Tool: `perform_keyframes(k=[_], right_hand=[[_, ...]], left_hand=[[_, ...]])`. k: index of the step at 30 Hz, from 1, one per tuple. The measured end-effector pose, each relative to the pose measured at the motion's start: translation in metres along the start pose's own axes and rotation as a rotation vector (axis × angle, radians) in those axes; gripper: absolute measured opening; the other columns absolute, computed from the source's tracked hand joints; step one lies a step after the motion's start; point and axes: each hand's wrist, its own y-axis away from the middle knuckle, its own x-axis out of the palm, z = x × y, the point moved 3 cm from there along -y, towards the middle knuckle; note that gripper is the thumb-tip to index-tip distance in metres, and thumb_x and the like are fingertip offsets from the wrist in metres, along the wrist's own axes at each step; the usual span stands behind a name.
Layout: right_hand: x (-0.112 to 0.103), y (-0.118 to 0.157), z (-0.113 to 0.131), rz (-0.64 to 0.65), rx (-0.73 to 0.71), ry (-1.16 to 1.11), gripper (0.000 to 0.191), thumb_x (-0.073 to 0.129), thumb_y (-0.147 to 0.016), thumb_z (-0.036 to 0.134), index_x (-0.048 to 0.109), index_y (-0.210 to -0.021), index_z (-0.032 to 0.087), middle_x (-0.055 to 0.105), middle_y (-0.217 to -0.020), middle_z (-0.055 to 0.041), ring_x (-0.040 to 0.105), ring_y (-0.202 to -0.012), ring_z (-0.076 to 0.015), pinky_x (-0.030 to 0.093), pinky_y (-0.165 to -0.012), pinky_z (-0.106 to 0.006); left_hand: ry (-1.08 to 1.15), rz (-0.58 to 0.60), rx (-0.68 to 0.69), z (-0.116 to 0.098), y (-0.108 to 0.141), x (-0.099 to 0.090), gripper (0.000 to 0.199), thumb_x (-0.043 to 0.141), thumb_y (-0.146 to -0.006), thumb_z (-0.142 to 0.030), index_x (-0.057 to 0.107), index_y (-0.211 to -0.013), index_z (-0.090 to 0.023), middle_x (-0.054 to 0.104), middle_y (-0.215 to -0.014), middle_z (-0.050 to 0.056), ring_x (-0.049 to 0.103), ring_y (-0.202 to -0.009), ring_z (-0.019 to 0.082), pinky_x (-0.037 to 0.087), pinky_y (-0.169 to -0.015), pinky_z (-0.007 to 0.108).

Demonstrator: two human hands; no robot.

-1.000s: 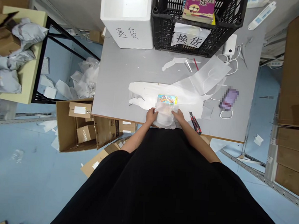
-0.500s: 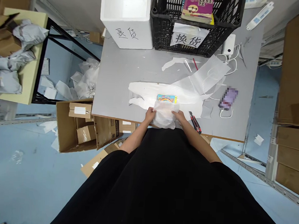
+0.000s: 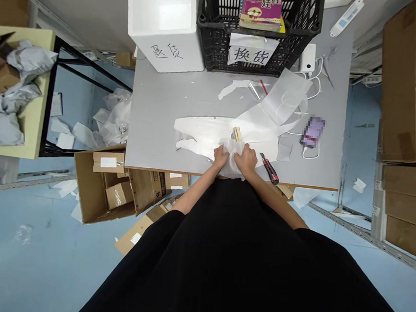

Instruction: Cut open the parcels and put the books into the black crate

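Observation:
My left hand (image 3: 221, 157) is closed on the left side of a crumpled white wrapping sheet (image 3: 230, 163), close to the table's front edge. On its right side, my right hand (image 3: 246, 158) grips the same sheet. Just beyond the fingers a small book-like item (image 3: 237, 134) shows its pale edge, partly covered by the sheet. Long torn white sheets (image 3: 202, 129) lie flat beneath and around it. To the right of my right hand rests a red and black box cutter (image 3: 269, 169).
A white bin (image 3: 167, 25) and a black crate (image 3: 254, 50) with books (image 3: 261, 7) stand at the back of the grey table (image 3: 153, 123). A phone (image 3: 312, 131) with a cable lies right. An open cardboard box (image 3: 85, 185) sits below left.
The item between my hands has tilted, so its pale edge shows instead of the colourful cover. Both hands have closed in around the wrapping sheet. The whole view has shifted slightly.

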Motion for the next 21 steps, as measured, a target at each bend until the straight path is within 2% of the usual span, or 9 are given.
perform_keyframes(k=[3, 5, 7, 9, 11, 13, 15, 17, 21], right_hand=[[0.004, 0.005, 0.013, 0.027, -0.067, 0.072, 0.035, 0.056, -0.087, 0.027, 0.05, -0.119, 0.016, 0.066, -0.111, -0.0162, 0.054, -0.113, -0.0335, 0.05, -0.086, -0.041], [0.013, 0.008, 0.023, 0.05, -0.102, 0.074, 0.038, 0.057, -0.088, 0.027, 0.049, -0.123, 0.016, 0.064, -0.116, -0.0161, 0.054, -0.112, -0.0322, 0.05, -0.084, -0.04], [0.025, 0.012, 0.033, 0.06, -0.114, 0.051, 0.038, 0.055, -0.09, 0.029, 0.048, -0.125, 0.016, 0.06, -0.122, -0.0168, 0.055, -0.109, -0.0314, 0.05, -0.082, -0.04], [0.037, 0.014, 0.042, 0.064, -0.112, 0.015, 0.034, 0.05, -0.095, 0.03, 0.049, -0.125, 0.015, 0.057, -0.126, -0.0182, 0.055, -0.108, -0.0312, 0.049, -0.083, -0.04], [0.048, 0.013, 0.048, 0.079, -0.135, -0.029, 0.03, 0.048, -0.096, 0.028, 0.051, -0.122, 0.014, 0.056, -0.126, -0.0194, 0.054, -0.11, -0.0316, 0.047, -0.088, -0.043], [0.06, 0.011, 0.051, 0.127, -0.219, -0.093, 0.029, 0.055, -0.09, 0.025, 0.053, -0.117, 0.014, 0.057, -0.122, -0.0184, 0.052, -0.114, -0.0319, 0.044, -0.097, -0.045], [0.07, 0.008, 0.047, 0.203, -0.307, -0.199, 0.028, 0.059, -0.084, 0.021, 0.056, -0.111, 0.017, 0.059, -0.117, -0.014, 0.052, -0.115, -0.0297, 0.041, -0.103, -0.044], [0.075, 0.004, 0.034, 0.245, -0.304, -0.322, 0.026, 0.056, -0.081, 0.017, 0.057, -0.107, 0.019, 0.06, -0.115, -0.0102, 0.054, -0.113, -0.0257, 0.042, -0.105, -0.041], [0.071, -0.011, -0.013, 0.108, 0.004, -0.356, 0.032, 0.047, -0.077, 0.008, 0.058, -0.106, 0.017, 0.058, -0.118, -0.0137, 0.055, -0.112, -0.0263, 0.041, -0.104, -0.04]], left_hand=[[-0.067, -0.225, 0.039, -0.018, 0.005, -0.014, 0.036, 0.054, -0.088, -0.022, 0.056, -0.124, -0.018, 0.055, -0.134, 0.015, 0.049, -0.132, 0.026, 0.036, -0.114, 0.041], [-0.058, -0.269, 0.074, -0.025, 0.011, -0.024, 0.027, 0.054, -0.093, -0.034, 0.057, -0.114, -0.018, 0.059, -0.124, 0.014, 0.054, -0.123, 0.025, 0.04, -0.109, 0.039], [-0.006, -0.196, 0.032, -0.025, 0.016, -0.027, 0.031, 0.056, -0.093, -0.046, 0.058, -0.104, -0.018, 0.065, -0.11, 0.011, 0.062, -0.107, 0.023, 0.047, -0.099, 0.037], [0.041, -0.079, -0.062, -0.019, 0.017, -0.027, 0.035, 0.06, -0.089, -0.052, 0.059, -0.098, -0.018, 0.068, -0.099, 0.008, 0.065, -0.094, 0.022, 0.05, -0.089, 0.035], [0.028, -0.051, -0.122, -0.009, 0.015, -0.029, 0.033, 0.065, -0.086, -0.049, 0.061, -0.095, -0.018, 0.07, -0.098, 0.008, 0.066, -0.093, 0.022, 0.05, -0.085, 0.034], [-0.035, -0.086, -0.138, 0.002, 0.008, -0.037, 0.027, 0.066, -0.085, -0.042, 0.064, -0.095, -0.017, 0.073, -0.103, 0.009, 0.067, -0.098, 0.023, 0.05, -0.086, 0.033], [-0.124, -0.095, -0.149, 0.013, -0.001, -0.046, 0.023, 0.065, -0.086, -0.035, 0.065, -0.1, -0.017, 0.074, -0.109, 0.01, 0.067, -0.103, 0.024, 0.05, -0.087, 0.032], [-0.202, -0.074, -0.167, 0.023, -0.009, -0.054, 0.022, 0.062, -0.087, -0.031, 0.065, -0.104, -0.016, 0.073, -0.112, 0.011, 0.068, -0.106, 0.024, 0.05, -0.089, 0.033], [-0.299, -0.082, -0.199, 0.034, -0.017, -0.058, 0.028, 0.062, -0.088, -0.03, 0.062, -0.11, -0.013, 0.067, -0.12, 0.019, 0.063, -0.118, 0.032, 0.047, -0.098, 0.039]])
